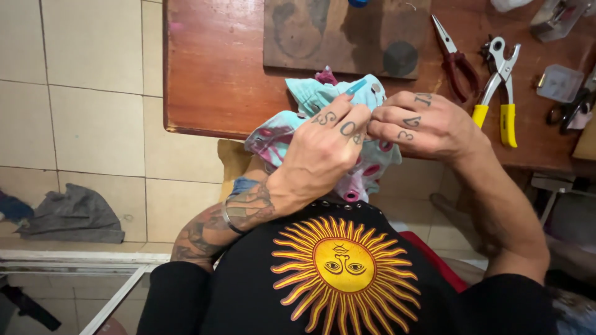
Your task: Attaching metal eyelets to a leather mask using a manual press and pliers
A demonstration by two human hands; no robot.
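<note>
My left hand (326, 152) and my right hand (422, 124) meet over a bunched light-blue cloth with pink patches (316, 102), held at the near edge of a wooden table (211, 74). Both hands pinch the cloth, fingers curled tight, knuckles nearly touching. A painted fingernail of my left hand points up over the cloth. More of the cloth hangs below my hands, toward my lap.
On the table lie a dark board (335, 31), red-handled pliers (456, 59), a yellow-handled punch tool (500, 87) and small clear plastic boxes (559, 82). A grey rag (74, 217) lies on the tiled floor at left.
</note>
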